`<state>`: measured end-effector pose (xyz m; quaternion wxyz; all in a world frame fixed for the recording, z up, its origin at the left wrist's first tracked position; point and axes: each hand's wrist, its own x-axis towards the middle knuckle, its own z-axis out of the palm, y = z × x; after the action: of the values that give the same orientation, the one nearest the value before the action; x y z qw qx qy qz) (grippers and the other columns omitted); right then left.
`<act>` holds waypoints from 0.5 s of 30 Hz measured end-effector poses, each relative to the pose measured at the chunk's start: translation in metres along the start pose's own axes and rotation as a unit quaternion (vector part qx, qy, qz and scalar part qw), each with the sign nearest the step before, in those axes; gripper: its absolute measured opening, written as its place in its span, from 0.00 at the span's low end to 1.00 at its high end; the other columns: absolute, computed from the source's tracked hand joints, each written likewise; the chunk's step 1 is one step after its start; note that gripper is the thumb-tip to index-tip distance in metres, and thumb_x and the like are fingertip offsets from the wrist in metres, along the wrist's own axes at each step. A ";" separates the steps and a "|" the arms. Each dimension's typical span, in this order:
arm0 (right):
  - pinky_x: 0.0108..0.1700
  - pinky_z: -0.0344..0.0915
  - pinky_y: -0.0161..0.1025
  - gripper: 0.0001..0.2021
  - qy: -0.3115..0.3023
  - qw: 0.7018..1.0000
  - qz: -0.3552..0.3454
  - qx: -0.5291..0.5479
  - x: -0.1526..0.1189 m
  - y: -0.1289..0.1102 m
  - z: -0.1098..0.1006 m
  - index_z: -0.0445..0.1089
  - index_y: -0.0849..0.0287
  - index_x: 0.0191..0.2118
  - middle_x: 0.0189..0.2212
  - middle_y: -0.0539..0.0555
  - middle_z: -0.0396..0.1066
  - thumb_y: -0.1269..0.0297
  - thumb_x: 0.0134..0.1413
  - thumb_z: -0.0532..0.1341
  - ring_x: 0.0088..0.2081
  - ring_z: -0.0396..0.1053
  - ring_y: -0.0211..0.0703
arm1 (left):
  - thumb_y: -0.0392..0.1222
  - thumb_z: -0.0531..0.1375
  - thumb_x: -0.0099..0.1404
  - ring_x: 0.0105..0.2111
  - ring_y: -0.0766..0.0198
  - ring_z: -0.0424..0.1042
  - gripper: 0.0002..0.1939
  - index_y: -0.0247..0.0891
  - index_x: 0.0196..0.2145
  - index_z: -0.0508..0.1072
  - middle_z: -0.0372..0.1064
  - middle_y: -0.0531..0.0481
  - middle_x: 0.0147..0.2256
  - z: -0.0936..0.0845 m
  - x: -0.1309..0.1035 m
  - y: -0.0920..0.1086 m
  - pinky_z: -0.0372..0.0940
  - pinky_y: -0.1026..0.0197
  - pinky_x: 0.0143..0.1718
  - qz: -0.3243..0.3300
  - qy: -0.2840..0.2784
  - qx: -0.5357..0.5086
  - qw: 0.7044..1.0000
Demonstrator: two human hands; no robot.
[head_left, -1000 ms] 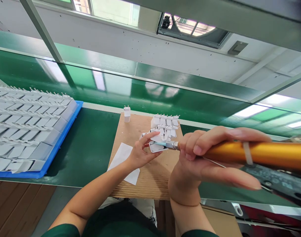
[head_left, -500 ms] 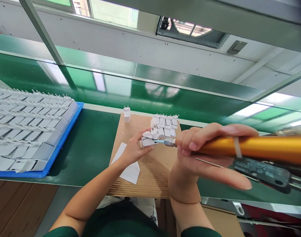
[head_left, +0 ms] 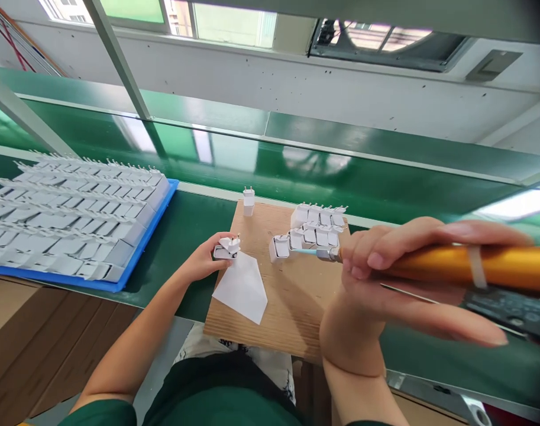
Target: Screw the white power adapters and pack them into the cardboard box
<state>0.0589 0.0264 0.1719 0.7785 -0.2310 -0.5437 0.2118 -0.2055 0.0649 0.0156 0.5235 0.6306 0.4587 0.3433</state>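
Observation:
My left hand (head_left: 203, 260) is closed around a white plug adapter (head_left: 226, 248), its lid tilted and its pins up, above the left side of a wooden board (head_left: 291, 302). Under and beside it lies a sheet of white paper (head_left: 243, 290). My right hand (head_left: 385, 266) grips an orange dispensing pen (head_left: 433, 260) with a metal fitting and a light-blue nozzle. A black switch (head_left: 509, 310) is strapped to the pen's tube. The nozzle tip points left, beside a group of white adapters (head_left: 316, 228) standing in rows on the board; from here I cannot tell whether it touches one.
A blue tray (head_left: 132, 266) packed with rows of white adapters is on the left of the green table (head_left: 187, 219). One lone adapter (head_left: 249, 201) stands upright at the board's back edge. A green raised ledge (head_left: 234, 154) runs behind, with a metal post (head_left: 119, 59).
My left hand has moved left with an adapter, away from the nozzle and over the paper. My right hand still holds the dispensing pen near the rows. The whole view has shifted.

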 end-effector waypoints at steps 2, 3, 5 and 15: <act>0.11 0.58 0.35 0.26 0.015 0.997 -0.081 0.011 0.000 0.004 0.000 0.68 0.51 0.40 0.17 0.42 0.63 0.38 0.42 0.67 0.12 0.54 0.33 | 0.43 0.68 0.55 0.43 0.55 0.73 0.31 0.39 0.56 0.68 0.74 0.45 0.47 -0.002 -0.003 -0.005 0.68 0.58 0.45 0.012 -0.002 0.037 0.999; 0.11 0.58 0.34 0.25 0.015 0.995 -0.100 0.013 0.001 0.007 0.000 0.69 0.52 0.40 0.17 0.42 0.63 0.38 0.44 0.67 0.11 0.54 0.33 | 0.44 0.67 0.56 0.45 0.54 0.73 0.31 0.39 0.56 0.68 0.73 0.44 0.49 -0.001 -0.003 -0.007 0.68 0.56 0.47 0.019 0.002 0.054 0.998; 0.10 0.57 0.33 0.25 0.005 0.994 -0.109 0.013 0.002 0.011 0.000 0.69 0.53 0.40 0.17 0.42 0.62 0.38 0.46 0.66 0.11 0.54 0.32 | 0.46 0.66 0.58 0.51 0.51 0.70 0.29 0.38 0.56 0.68 0.69 0.41 0.53 0.004 -0.003 -0.006 0.66 0.53 0.53 0.045 0.029 0.097 0.994; 0.09 0.56 0.33 0.24 -0.002 0.993 -0.113 0.027 0.003 0.012 -0.002 0.71 0.53 0.43 0.17 0.43 0.63 0.40 0.48 0.66 0.11 0.54 0.33 | 0.34 0.56 0.64 0.54 0.54 0.70 0.16 0.36 0.50 0.72 0.72 0.42 0.52 0.031 0.005 0.002 0.63 0.53 0.57 0.141 0.144 0.235 0.951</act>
<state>0.0608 0.0376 0.1666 0.8023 -0.1465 -0.5622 0.1371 -0.1754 0.0585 0.0107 0.2351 0.7378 0.5032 0.3837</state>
